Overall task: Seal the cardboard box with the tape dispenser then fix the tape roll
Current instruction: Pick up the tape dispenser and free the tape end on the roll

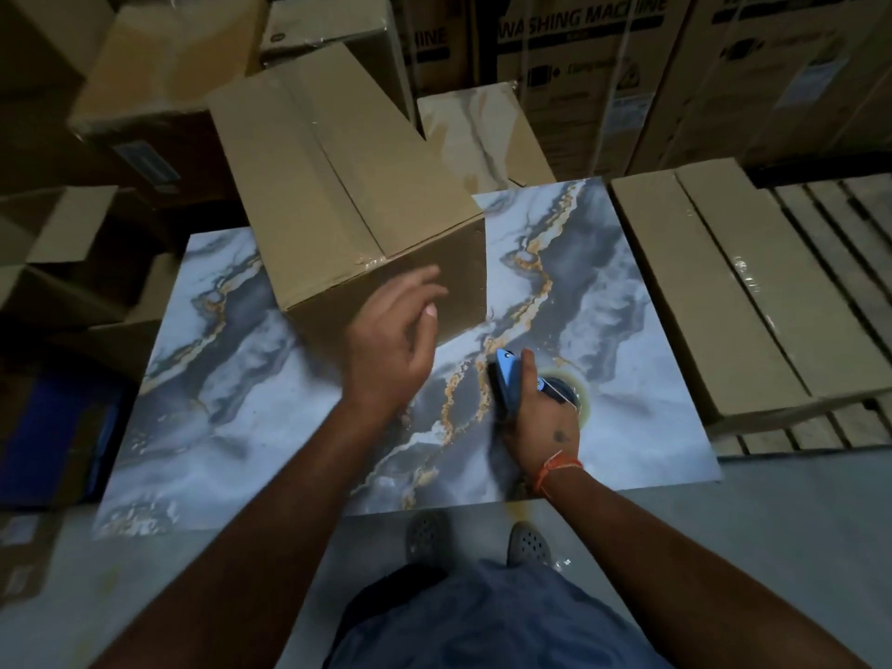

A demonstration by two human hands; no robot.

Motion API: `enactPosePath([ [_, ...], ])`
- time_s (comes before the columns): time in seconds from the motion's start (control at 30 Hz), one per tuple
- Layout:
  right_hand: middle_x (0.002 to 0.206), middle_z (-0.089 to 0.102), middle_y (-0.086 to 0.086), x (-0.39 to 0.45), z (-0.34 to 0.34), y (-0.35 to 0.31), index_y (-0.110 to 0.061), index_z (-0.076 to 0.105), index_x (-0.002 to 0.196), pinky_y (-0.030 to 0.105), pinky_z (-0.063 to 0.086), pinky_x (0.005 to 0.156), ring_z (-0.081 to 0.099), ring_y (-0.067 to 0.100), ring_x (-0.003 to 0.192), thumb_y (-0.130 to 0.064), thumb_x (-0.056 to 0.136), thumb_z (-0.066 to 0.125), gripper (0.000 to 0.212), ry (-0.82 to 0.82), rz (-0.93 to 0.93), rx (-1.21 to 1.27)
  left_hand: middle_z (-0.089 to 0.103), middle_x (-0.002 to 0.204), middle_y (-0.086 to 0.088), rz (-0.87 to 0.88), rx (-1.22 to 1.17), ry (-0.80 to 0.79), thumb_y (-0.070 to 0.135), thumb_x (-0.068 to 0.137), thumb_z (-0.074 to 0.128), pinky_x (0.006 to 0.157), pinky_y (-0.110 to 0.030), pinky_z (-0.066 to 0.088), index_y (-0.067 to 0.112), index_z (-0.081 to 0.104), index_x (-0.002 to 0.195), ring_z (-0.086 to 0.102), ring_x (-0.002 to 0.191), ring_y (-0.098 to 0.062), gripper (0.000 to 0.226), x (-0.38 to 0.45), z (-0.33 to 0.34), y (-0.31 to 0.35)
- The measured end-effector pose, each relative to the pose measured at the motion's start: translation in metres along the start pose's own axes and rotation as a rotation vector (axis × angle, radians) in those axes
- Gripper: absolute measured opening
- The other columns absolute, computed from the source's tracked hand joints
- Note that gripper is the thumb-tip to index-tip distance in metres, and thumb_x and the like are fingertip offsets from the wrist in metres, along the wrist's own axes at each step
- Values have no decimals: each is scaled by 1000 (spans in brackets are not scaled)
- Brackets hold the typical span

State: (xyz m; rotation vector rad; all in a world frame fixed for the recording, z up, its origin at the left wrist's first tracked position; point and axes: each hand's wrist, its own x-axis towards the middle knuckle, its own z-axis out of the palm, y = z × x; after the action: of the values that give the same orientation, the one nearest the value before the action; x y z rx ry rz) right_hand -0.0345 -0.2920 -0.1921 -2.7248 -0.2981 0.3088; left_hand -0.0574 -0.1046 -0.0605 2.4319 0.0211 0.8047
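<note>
A brown cardboard box (pixel 338 185) stands on the far part of a marble-patterned table (pixel 231 379), its top flaps closed with clear tape along the centre seam and a tape end at the near edge. My left hand (pixel 391 340) hovers just in front of the box's near side, fingers apart, holding nothing. To its right my right hand (pixel 540 422) grips a blue tape dispenser (pixel 509 383) low over the tabletop. The tape roll (pixel 562 391) shows partly behind that hand.
Flat cardboard cartons (pixel 733 292) lie stacked to the right of the table. Large printed appliance boxes (pixel 603 55) line the back. Open boxes (pixel 72 243) crowd the left side. Grey floor and my feet (pixel 478 538) are below the near table edge.
</note>
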Motion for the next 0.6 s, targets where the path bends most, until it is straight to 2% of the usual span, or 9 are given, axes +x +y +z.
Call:
enactPosePath([
  [0.07,91,72,16,-3,-3,2,-15,-2,160,38,51,68,69,36,76,-16,86,62,98,54,-20,33,73,114,2,-238,-99,-37,7,93,64,95,-20,49,11,74,108,64,105,-2,19,-24,18,7],
  [0.1,89,72,16,-5,-5,2,-15,0,160,37,51,67,68,34,74,-17,85,62,98,80,-24,51,72,111,4,-426,-168,-108,13,92,67,93,-23,51,14,72,109,65,99,1,18,-33,29,5],
  [0.17,85,72,13,-9,-9,2,-16,1,160,35,48,68,68,32,71,-18,84,62,97,134,-40,100,72,117,1,-818,-385,-314,28,88,75,98,-33,54,17,67,117,68,103,-5,32,-44,52,1],
  [0.23,86,73,13,-12,-15,-1,-14,5,160,36,49,71,69,31,73,-17,85,63,95,199,-70,162,65,132,-7,-996,-519,-487,37,83,81,104,-35,51,14,58,131,65,117,-18,59,-49,70,-2],
  [0.3,90,75,13,-15,-22,-6,-12,12,159,38,53,72,70,32,75,-17,84,64,91,288,-112,211,59,135,-9,-1029,-593,-568,30,85,81,96,-26,51,11,47,141,62,121,-22,68,-49,85,1],
  [0.4,94,75,13,-17,-31,-16,-10,17,158,37,56,71,70,31,75,-15,83,63,88,346,-130,252,66,124,-17,-1052,-752,-543,14,89,77,79,-22,57,10,46,136,69,106,-23,56,-43,99,9],
  [0.47,93,76,13,-18,-35,-21,-11,13,159,35,55,72,70,30,75,-14,83,62,90,355,-119,278,69,120,-18,-1027,-733,-500,12,88,78,85,-30,59,10,47,130,71,107,-26,52,-40,105,12],
  [0.53,93,76,13,-19,-38,-25,-12,9,159,35,55,75,71,29,77,-14,83,62,92,361,-111,301,71,120,-16,-1011,-725,-467,14,84,81,92,-37,60,8,46,131,72,108,-25,59,-39,108,11],
  [0.6,95,76,14,-20,-41,-26,-13,8,159,37,56,77,71,30,79,-12,82,65,95,364,-110,312,71,119,-17,-959,-753,-462,26,76,86,94,-40,59,14,41,131,73,106,-25,72,-39,107,12],
])
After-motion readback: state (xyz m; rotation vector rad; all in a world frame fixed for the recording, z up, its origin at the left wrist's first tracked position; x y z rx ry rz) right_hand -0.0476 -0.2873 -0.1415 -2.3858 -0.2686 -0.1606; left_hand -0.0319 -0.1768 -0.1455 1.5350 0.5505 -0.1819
